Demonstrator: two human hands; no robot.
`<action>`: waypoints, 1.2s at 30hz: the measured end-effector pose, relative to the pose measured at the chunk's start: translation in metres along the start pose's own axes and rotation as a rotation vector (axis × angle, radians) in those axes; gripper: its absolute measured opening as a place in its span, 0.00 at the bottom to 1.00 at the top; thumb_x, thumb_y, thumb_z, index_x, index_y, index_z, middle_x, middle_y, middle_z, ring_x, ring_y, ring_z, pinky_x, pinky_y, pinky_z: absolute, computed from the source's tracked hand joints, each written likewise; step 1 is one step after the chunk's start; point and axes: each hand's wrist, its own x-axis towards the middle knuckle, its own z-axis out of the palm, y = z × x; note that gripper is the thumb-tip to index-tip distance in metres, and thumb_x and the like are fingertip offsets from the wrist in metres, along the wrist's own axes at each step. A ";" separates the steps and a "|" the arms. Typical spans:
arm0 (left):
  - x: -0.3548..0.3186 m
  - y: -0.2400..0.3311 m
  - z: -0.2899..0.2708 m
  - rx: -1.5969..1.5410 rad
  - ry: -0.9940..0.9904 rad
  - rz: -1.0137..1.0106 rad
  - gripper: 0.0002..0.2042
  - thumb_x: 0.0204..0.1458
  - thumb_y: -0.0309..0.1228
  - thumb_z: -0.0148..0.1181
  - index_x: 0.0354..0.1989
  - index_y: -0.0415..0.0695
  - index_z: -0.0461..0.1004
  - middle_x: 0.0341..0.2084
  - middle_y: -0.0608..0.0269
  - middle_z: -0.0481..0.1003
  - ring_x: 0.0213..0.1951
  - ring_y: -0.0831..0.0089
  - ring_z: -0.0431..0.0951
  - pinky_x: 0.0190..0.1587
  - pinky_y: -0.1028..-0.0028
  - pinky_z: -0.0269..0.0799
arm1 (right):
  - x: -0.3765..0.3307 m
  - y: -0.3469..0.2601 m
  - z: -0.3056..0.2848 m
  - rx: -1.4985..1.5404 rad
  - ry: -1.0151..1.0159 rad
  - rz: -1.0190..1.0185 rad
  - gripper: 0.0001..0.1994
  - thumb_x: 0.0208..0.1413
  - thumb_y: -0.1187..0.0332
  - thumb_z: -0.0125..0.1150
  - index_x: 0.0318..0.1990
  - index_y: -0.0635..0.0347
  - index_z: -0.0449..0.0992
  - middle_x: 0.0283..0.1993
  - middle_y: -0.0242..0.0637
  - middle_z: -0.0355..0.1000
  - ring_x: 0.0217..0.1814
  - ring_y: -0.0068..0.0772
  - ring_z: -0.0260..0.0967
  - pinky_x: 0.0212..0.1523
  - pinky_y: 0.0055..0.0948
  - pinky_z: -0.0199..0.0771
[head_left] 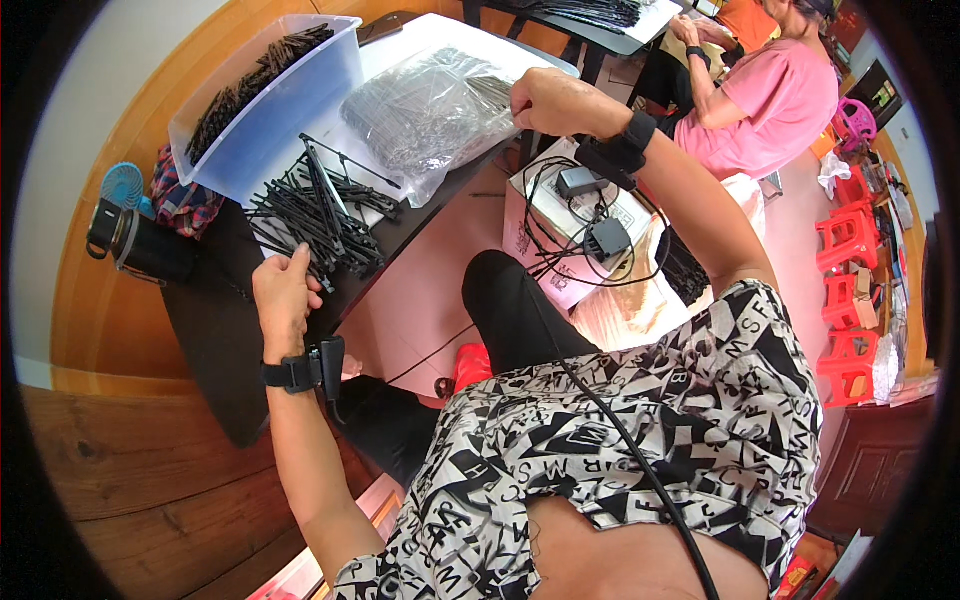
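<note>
A loose heap of long, thin black pieces (325, 215) lies criss-crossed on the dark table (225, 300). At the heap's near edge, my left hand (283, 295) is closed with its thumb up; whatever it grips is hidden. Further right, my right hand (560, 103) is raised beyond the table edge, its fingers curled together. Anything in them cannot be made out. Beside that hand is a clear plastic bag (415, 125) full of thin greyish rods. A translucent blue-white bin (290, 115) behind the heap holds many more black pieces.
A black flask (140, 245) and a small blue fan (122, 187) stand at the table's left. Black cables and adapters (605, 240) lie on a white box (530, 225) below my right arm. A person in pink (765, 105) sits at another table; red stools (848, 300) line the right.
</note>
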 end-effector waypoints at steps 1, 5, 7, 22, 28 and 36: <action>0.001 -0.003 -0.002 -0.003 -0.002 0.006 0.13 0.52 0.36 0.53 0.21 0.42 0.65 0.11 0.65 0.67 0.07 0.81 0.63 0.08 0.83 0.50 | -0.002 0.002 -0.002 -0.005 0.005 0.001 0.06 0.36 0.71 0.56 0.23 0.64 0.75 0.18 0.46 0.70 0.21 0.42 0.69 0.22 0.32 0.67; 0.012 -0.014 -0.007 -0.322 -0.112 -0.094 0.09 0.50 0.32 0.53 0.23 0.42 0.65 0.14 0.63 0.69 0.10 0.79 0.66 0.10 0.82 0.55 | 0.006 0.020 0.005 0.522 -0.217 0.488 0.04 0.38 0.72 0.55 0.19 0.62 0.73 0.14 0.32 0.65 0.15 0.23 0.62 0.15 0.21 0.58; 0.009 -0.020 -0.016 -0.479 -0.124 -0.136 0.07 0.50 0.31 0.53 0.24 0.42 0.65 0.15 0.61 0.70 0.12 0.77 0.68 0.11 0.81 0.57 | 0.008 0.022 0.005 0.576 -0.231 0.539 0.04 0.38 0.72 0.55 0.18 0.61 0.72 0.14 0.28 0.64 0.14 0.18 0.60 0.13 0.18 0.55; -0.045 -0.049 -0.031 -0.996 -0.271 -0.002 0.02 0.51 0.24 0.51 0.30 0.40 0.66 0.28 0.50 0.74 0.19 0.75 0.70 0.21 0.79 0.63 | -0.018 0.016 -0.082 -0.409 -0.169 -0.023 0.05 0.42 0.73 0.51 0.24 0.67 0.71 0.21 0.48 0.66 0.26 0.42 0.67 0.29 0.35 0.66; -0.056 -0.052 -0.027 -1.097 -0.324 0.094 0.09 0.48 0.21 0.52 0.38 0.37 0.64 0.32 0.52 0.72 0.25 0.75 0.72 0.28 0.79 0.67 | -0.078 -0.009 -0.092 -0.004 0.058 0.210 0.05 0.47 0.73 0.53 0.29 0.66 0.70 0.23 0.36 0.66 0.25 0.26 0.63 0.26 0.26 0.62; -0.090 -0.053 -0.008 -1.172 -0.226 0.089 0.03 0.51 0.24 0.50 0.32 0.40 0.70 0.31 0.50 0.74 0.25 0.74 0.72 0.28 0.77 0.64 | -0.058 -0.163 0.064 0.787 -0.242 -0.115 0.05 0.47 0.73 0.58 0.27 0.66 0.71 0.21 0.32 0.64 0.23 0.19 0.60 0.24 0.21 0.62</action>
